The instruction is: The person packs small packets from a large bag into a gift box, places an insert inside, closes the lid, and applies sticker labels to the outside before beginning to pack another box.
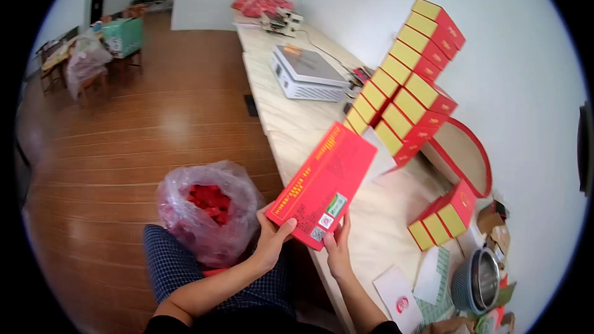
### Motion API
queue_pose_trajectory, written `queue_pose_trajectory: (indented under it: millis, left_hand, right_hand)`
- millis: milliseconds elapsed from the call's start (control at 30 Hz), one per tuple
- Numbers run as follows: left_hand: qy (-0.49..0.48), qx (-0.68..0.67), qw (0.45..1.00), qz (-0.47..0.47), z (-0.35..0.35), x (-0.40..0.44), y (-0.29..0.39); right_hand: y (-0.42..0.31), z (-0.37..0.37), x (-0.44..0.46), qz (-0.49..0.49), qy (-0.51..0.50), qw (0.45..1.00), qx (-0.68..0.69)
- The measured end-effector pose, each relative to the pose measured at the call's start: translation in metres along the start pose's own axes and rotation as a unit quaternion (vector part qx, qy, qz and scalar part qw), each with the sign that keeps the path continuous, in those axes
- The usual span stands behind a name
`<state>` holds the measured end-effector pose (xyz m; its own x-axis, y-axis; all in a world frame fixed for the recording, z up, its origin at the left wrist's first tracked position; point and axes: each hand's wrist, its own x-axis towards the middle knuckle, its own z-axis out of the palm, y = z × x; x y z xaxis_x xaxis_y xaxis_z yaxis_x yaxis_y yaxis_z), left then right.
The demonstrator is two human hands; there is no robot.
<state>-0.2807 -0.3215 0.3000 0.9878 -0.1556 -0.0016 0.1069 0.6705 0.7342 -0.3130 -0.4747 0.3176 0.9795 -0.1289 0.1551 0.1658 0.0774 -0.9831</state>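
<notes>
A flat red box (325,182) with yellow lettering, a green label and square codes is held tilted over the table's near edge. My left hand (272,241) grips its lower left corner, thumb on the face. My right hand (338,252) pinches its lower right edge, close to the codes. The fingers behind the box are hidden. Left of my hands, a clear plastic bag (210,210) with red pieces inside stands by my lap.
Stacked red and gold boxes (396,80) stand along the wall side of the table (266,99). A grey-topped machine (309,71) sits farther back. More boxes (445,215), papers (399,300) and a basket with bowls (476,278) lie to the right.
</notes>
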Motion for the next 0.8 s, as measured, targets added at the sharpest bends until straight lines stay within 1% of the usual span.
queue_pose_trajectory:
  millis: [33,67,100,133,167,233,267,300,367,433,500,567,600,667,733,767,800]
  left_hand:
    - [-0.016,-0.010,1.000,-0.017,0.005,0.003,-0.006]
    - [-0.054,0.022,0.997,0.057,0.010,0.008,-0.011]
    - [-0.092,0.052,0.985,0.133,0.018,0.014,-0.013]
    - [-0.143,0.057,0.979,0.132,0.024,0.018,-0.011]
    - [-0.201,0.136,0.958,0.154,0.022,0.031,-0.013]
    - [-0.256,0.264,0.911,0.188,0.024,0.041,0.001]
    - [-0.257,0.263,0.912,0.183,0.020,0.044,0.002]
    - [-0.261,0.274,0.910,0.167,0.015,0.045,0.002]
    - [-0.270,0.284,0.908,0.149,0.001,0.046,-0.001]
    - [-0.264,0.254,0.930,-0.019,-0.036,0.041,-0.017]
    - [-0.201,0.249,0.945,-0.066,-0.073,0.027,-0.037]
    - [-0.127,0.274,0.949,-0.087,-0.108,0.014,-0.058]
    - [-0.100,0.301,0.943,-0.105,-0.116,0.007,-0.060]
    - [-0.097,0.285,0.944,-0.138,-0.129,-0.004,-0.061]
    - [-0.110,0.292,0.933,-0.178,-0.132,-0.010,-0.051]
    - [-0.108,0.292,0.934,-0.176,-0.137,-0.010,-0.051]
    - [-0.088,0.266,0.943,-0.182,-0.142,-0.013,-0.053]
  right_hand:
    - [-0.002,-0.001,0.002,-0.047,0.007,0.999,0.006]
    - [-0.009,-0.002,0.009,-0.046,0.035,0.997,0.044]
    - [-0.009,-0.006,0.017,-0.069,0.074,0.994,0.049]
    - [-0.014,-0.016,0.027,-0.111,0.092,0.989,0.042]
    - [-0.022,-0.024,0.038,-0.151,0.103,0.982,0.037]
    - [-0.056,-0.038,0.060,-0.164,0.120,0.975,0.087]
    - [-0.068,-0.046,0.073,-0.186,0.133,0.969,0.090]
    - [-0.080,-0.054,0.088,-0.207,0.147,0.963,0.094]
    - [-0.116,-0.073,0.124,-0.262,0.173,0.948,0.059]
    - [-0.157,-0.104,0.168,-0.265,0.206,0.941,0.045]
    - [-0.203,-0.111,0.202,-0.221,0.249,0.941,0.059]
    - [-0.229,-0.155,0.257,-0.214,0.223,0.948,0.076]
    - [-0.238,-0.166,0.273,-0.214,0.223,0.948,0.082]
    - [-0.249,-0.172,0.296,-0.190,0.258,0.942,0.101]
    - [-0.248,-0.166,0.305,-0.195,0.268,0.938,0.098]
    - [-0.248,-0.165,0.309,-0.197,0.282,0.934,0.091]
    - [-0.240,-0.174,0.320,-0.211,0.279,0.937,-0.005]
